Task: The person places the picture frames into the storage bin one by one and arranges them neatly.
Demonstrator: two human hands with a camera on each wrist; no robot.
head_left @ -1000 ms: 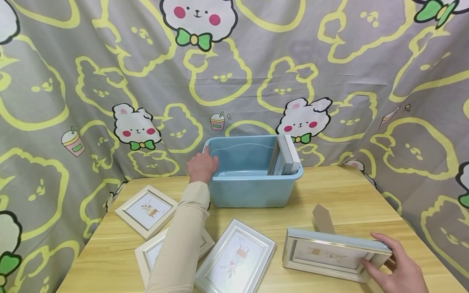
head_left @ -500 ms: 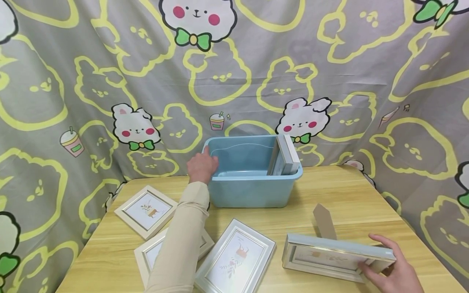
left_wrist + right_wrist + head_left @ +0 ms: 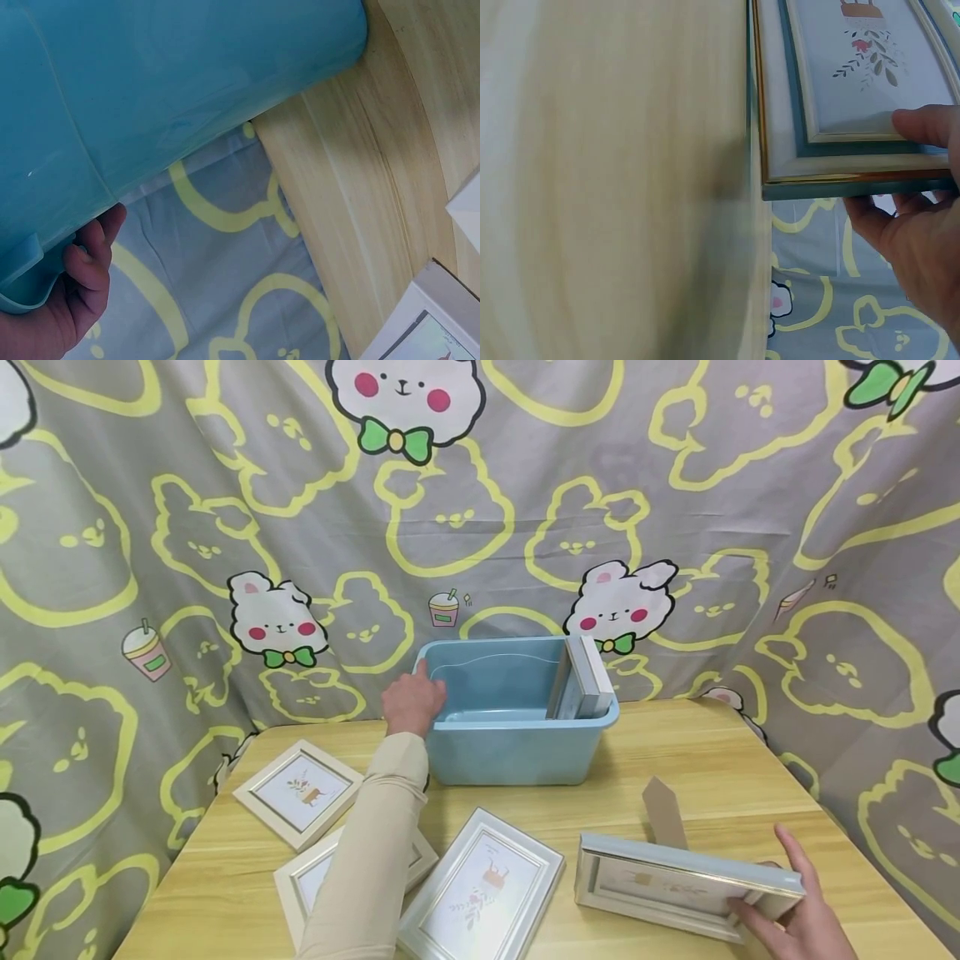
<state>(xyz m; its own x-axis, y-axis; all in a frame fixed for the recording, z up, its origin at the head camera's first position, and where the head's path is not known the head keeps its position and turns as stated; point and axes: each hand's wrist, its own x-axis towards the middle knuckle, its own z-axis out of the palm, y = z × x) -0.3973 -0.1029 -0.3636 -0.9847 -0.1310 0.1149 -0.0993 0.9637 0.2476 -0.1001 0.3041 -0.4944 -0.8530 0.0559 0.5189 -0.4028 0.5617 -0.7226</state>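
My left hand (image 3: 412,700) grips the left end of a light blue plastic bin (image 3: 517,756); in the left wrist view its fingers (image 3: 90,259) curl under the bin's rim. Two picture frames (image 3: 587,681) stand on edge inside the bin, against its right wall. At the right, my right hand (image 3: 810,914) holds another picture frame (image 3: 660,893) by its right end, the frame resting on its long side. The thumb presses its front, while other fingers go behind, as the right wrist view shows. A brown easel stand (image 3: 663,814) sticks out from its back.
A silver-white picture frame (image 3: 483,889) lies face up left of the held one. Two cream frames, the far one (image 3: 300,793) and a nearer one (image 3: 300,881) partly covered by my left forearm, lie on the wooden table (image 3: 697,752). A patterned curtain (image 3: 517,485) hangs behind.
The frame in my right hand has tipped a little and shifted slightly left with the hand. The index finger has lifted off its upper edge. The left hand and bin stay put.
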